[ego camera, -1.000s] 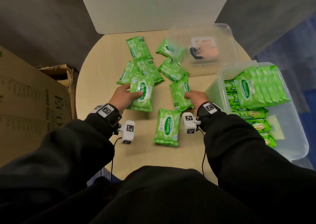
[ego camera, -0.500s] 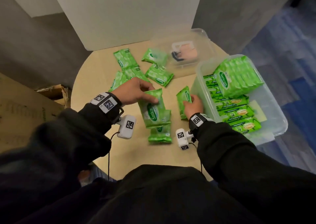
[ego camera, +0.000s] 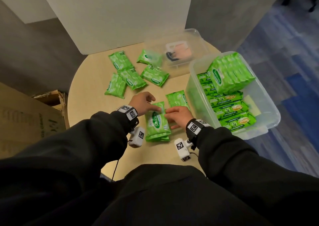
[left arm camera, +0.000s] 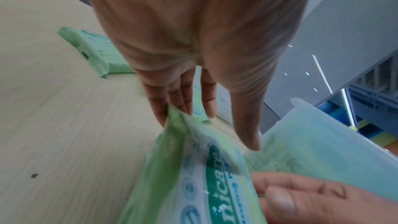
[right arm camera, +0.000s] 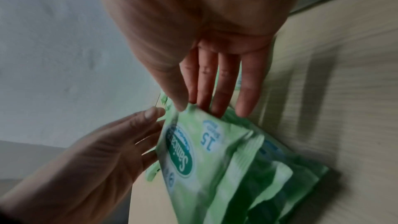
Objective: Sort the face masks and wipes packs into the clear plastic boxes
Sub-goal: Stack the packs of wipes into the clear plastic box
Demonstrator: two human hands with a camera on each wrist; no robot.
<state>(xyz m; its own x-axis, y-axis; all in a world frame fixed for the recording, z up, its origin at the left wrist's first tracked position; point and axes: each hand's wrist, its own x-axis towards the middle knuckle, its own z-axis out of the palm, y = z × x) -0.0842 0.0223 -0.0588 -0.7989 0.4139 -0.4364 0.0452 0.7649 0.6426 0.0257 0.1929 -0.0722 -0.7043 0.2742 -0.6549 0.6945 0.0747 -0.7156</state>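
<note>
Green film wipes packs, small stack [ego camera: 157, 124] on the round table [ego camera: 82, 94], near centre, just left of the big clear box [ego camera: 269, 122]. Left hand [ego camera: 144, 103] and right hand [ego camera: 178, 116] both sit on the top pack, fingers straight and spread, pressing and squaring it rather than clamped round it; in the left wrist view the left fingertips [left arm camera: 160, 117] touch the far crimped end. One more pack [ego camera: 177, 99] lies just far of the stack, touching the box wall; five more loose packs [ego camera: 128, 75] are scattered far-left. The small clear box [ego camera: 198, 36] at the far side holds something pinkish, too blurred to name. Handling guess: packs are light, soft, squashy, and the film is slick, so a stack will likely slide apart. Best hold is probably across the long sides, thumb under and fingers over, not by the thin end seals.
</note>
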